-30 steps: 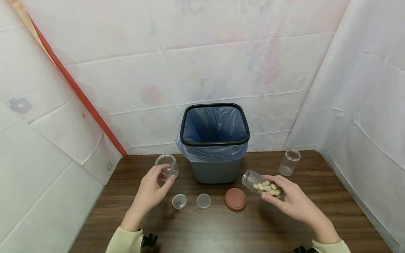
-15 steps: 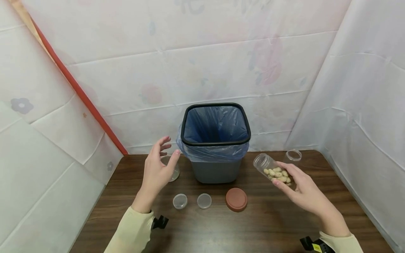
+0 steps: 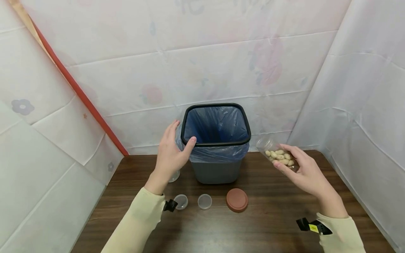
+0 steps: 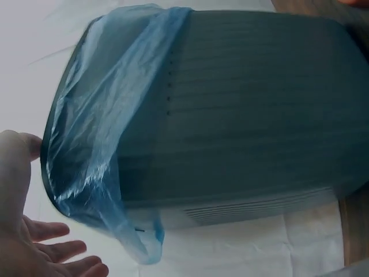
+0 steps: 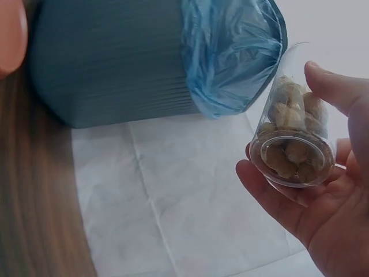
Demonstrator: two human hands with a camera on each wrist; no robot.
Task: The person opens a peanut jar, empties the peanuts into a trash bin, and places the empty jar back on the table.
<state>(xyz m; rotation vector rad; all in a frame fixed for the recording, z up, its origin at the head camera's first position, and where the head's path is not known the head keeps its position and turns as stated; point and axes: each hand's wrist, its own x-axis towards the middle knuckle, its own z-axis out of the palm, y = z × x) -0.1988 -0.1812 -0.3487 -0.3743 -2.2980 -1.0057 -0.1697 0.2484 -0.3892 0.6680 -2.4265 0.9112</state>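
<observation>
My right hand (image 3: pixel 305 172) grips a clear jar (image 3: pixel 267 144) of unshelled peanuts (image 3: pixel 281 157), raised right of the bin. The jar is tilted, its mouth toward the bin. In the right wrist view, the fingers and thumb wrap the jar (image 5: pixel 272 115), and the peanuts lie toward its base. My left hand (image 3: pixel 172 153) is beside the bin's left side, fingers spread. Its thumb overlaps the front left of the black rim in the head view. The grey bin (image 3: pixel 216 172) stands upright, lined with a blue plastic bag (image 3: pixel 218 153) folded over its rim.
Behind my left wrist, a clear jar (image 3: pixel 174 176) is mostly hidden. Two small clear lids (image 3: pixel 181 202) and a reddish-brown lid (image 3: pixel 237 199) lie before the bin on the wooden table (image 3: pixel 215 232). White sheeting (image 3: pixel 152 95) hangs behind and at both sides.
My left hand has risen from near the empty jar to the bin's rim. My right hand has lifted the peanut jar up and right; the other jar at right is now hidden behind it.
</observation>
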